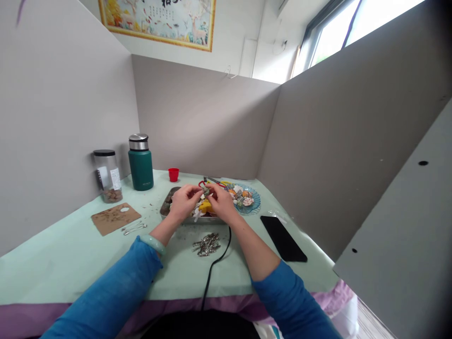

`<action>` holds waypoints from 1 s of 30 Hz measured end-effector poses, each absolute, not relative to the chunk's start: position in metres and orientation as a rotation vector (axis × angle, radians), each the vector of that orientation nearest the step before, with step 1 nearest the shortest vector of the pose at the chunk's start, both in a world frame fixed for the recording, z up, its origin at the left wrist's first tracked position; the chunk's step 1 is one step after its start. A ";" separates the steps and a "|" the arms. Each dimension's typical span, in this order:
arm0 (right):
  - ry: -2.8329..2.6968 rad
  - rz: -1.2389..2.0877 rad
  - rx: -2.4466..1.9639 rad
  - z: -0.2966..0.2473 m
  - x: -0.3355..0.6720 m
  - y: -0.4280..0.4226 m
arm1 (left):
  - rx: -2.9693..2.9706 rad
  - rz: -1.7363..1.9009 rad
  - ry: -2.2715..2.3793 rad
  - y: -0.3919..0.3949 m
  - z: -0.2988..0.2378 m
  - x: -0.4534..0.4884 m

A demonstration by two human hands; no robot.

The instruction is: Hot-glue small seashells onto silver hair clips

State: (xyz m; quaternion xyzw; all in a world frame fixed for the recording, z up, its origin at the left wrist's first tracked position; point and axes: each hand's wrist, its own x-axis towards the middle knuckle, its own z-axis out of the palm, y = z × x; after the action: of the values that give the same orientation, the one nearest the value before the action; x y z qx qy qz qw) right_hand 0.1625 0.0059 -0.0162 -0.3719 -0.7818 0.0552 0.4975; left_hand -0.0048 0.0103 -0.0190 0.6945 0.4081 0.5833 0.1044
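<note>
My left hand (182,201) and my right hand (221,200) meet over a metal tray (165,205), fingers pinched together on a small grey piece (205,190) held between them. A yellow object (205,206) lies in the tray just under the hands. A pile of small metal clips (206,245) sits on the green table cover in front of the tray. A black cable (213,266) runs from the tray towards me. Both forearms wear blue sleeves, and a pale green bangle (152,243) is on my left wrist.
A blue glass dish (254,203) with shells stands right of the tray. A black phone (283,238) lies at the right. A green flask (140,162), a clear jar (108,175), a red cup (173,174) and a brown board (115,218) stand at the left. Grey partitions enclose the table.
</note>
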 end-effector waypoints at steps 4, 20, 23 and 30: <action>-1.933 0.091 -0.903 -0.017 0.162 0.005 | 2.140 1.721 1.230 0.007 -0.018 -0.003; -1.991 0.043 -0.878 -0.011 0.167 -0.002 | 1.412 1.443 0.987 0.011 -0.008 -0.013; -2.001 0.041 -0.870 -0.011 0.167 -0.002 | 1.283 1.359 0.876 0.009 -0.007 -0.012; -2.003 0.086 -0.857 -0.012 0.166 0.000 | 1.184 1.268 0.830 0.005 -0.006 -0.011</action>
State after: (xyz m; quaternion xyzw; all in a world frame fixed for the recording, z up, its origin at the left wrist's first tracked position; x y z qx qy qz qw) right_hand 0.1655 0.0003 -0.0123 -0.3487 -0.8145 0.0350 0.4624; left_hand -0.0111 0.0047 -0.0060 0.5051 0.3539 0.5406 0.5722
